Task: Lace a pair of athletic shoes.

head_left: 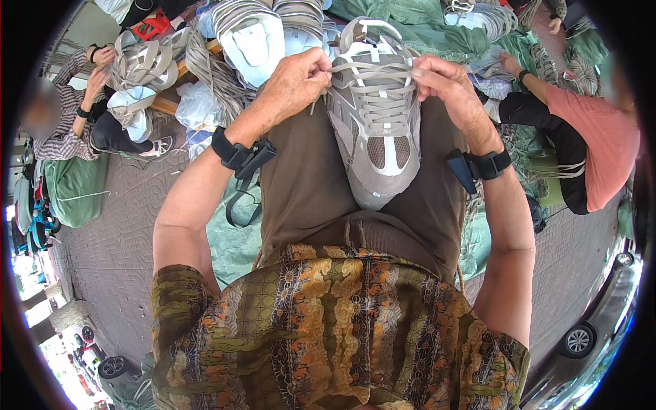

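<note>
An open-air, improvised shoe workplace. Around you, note the patterned paving (123,239), the grey car (610,299) at lower right and the vehicle wheel (113,367) at lower left, which mark the outdoor setting. The sneaker (384,119) on your lap, the stacked shoe parts (251,46) ahead, the green sheeting (434,39), a co-worker in checked clothing (60,145) and another in a salmon shirt (593,140) indicate shared shoe work.

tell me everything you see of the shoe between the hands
The sneaker is grey with white trim and brownish mesh panels near the toe. It lies upper-side up between the thighs of brown trousers, toe toward the picture's lower edge. Grey laces crisscross its front, looser higher up, where the left hand and right hand pinch them.
</note>
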`<action>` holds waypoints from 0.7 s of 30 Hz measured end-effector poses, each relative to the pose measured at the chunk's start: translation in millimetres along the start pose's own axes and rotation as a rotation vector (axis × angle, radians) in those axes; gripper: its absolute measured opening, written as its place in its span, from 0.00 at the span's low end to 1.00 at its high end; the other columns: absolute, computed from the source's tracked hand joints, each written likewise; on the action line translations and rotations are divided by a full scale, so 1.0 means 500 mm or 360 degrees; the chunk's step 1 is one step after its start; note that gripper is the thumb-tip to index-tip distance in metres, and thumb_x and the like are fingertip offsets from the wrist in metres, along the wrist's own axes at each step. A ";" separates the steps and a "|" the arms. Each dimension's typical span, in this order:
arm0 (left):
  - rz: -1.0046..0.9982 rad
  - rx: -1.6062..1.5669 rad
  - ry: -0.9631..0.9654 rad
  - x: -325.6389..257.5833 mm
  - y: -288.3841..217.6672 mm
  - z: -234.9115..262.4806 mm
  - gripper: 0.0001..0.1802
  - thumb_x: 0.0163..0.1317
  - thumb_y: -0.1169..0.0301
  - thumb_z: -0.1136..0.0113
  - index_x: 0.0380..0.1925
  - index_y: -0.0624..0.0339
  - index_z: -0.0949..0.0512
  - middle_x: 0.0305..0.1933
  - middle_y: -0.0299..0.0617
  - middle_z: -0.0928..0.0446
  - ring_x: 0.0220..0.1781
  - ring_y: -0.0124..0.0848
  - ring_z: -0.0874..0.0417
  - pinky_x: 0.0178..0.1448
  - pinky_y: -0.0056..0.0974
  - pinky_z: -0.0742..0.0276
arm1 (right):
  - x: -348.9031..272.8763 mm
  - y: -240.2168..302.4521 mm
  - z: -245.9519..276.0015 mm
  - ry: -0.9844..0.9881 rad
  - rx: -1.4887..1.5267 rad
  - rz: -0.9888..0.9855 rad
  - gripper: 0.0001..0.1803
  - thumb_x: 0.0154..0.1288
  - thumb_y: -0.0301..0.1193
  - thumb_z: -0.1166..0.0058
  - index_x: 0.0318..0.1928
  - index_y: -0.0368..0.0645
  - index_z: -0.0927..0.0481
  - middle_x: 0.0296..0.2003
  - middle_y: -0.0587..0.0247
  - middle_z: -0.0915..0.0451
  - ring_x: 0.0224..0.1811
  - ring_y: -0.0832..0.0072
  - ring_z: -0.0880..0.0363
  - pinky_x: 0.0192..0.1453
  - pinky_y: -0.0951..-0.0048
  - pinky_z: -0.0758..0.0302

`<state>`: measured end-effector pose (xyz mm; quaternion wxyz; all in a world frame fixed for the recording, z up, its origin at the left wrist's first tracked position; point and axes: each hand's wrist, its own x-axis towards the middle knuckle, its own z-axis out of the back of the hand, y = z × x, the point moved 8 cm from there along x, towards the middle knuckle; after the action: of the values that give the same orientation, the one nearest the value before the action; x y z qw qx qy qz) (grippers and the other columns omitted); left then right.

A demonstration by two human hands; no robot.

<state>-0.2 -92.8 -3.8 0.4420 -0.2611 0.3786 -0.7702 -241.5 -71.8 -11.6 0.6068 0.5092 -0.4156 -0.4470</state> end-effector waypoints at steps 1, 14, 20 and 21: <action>0.0001 -0.0002 -0.0001 -0.002 -0.004 0.000 0.06 0.64 0.73 0.45 0.36 0.65 0.27 0.29 0.38 0.21 0.34 0.25 0.22 0.42 0.33 0.26 | -0.003 -0.011 0.001 0.0032 0.0098 -0.0082 0.12 0.69 0.38 0.43 0.37 0.42 0.19 0.26 0.73 0.27 0.28 0.84 0.29 0.36 0.79 0.28; -0.0127 0.0234 0.0039 -0.019 -0.005 0.021 0.05 0.66 0.74 0.46 0.38 0.63 0.25 0.25 0.38 0.23 0.28 0.27 0.22 0.35 0.33 0.25 | -0.037 -0.007 0.000 0.0001 -0.0162 -0.0121 0.17 0.73 0.43 0.49 0.32 0.44 0.24 0.27 0.73 0.28 0.32 0.85 0.29 0.40 0.79 0.28; -0.0401 0.0715 0.0033 -0.039 -0.058 0.063 0.04 0.64 0.75 0.48 0.37 0.61 0.26 0.23 0.43 0.25 0.26 0.36 0.22 0.34 0.38 0.26 | -0.028 0.004 -0.018 0.0110 -0.0202 -0.0059 0.17 0.73 0.43 0.49 0.30 0.44 0.26 0.26 0.73 0.29 0.31 0.83 0.30 0.40 0.78 0.29; -0.0398 0.0767 0.0041 -0.042 -0.059 0.070 0.03 0.63 0.76 0.49 0.36 0.61 0.27 0.23 0.44 0.25 0.26 0.38 0.23 0.34 0.39 0.27 | -0.024 0.002 -0.017 0.0111 -0.0199 -0.0056 0.17 0.73 0.43 0.49 0.30 0.44 0.26 0.26 0.73 0.29 0.31 0.83 0.30 0.40 0.78 0.29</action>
<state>21.4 -77.2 39.0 0.3880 -0.1834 0.1549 -0.8899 -236.1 -58.1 -12.4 0.6436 0.4927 -0.3566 -0.4647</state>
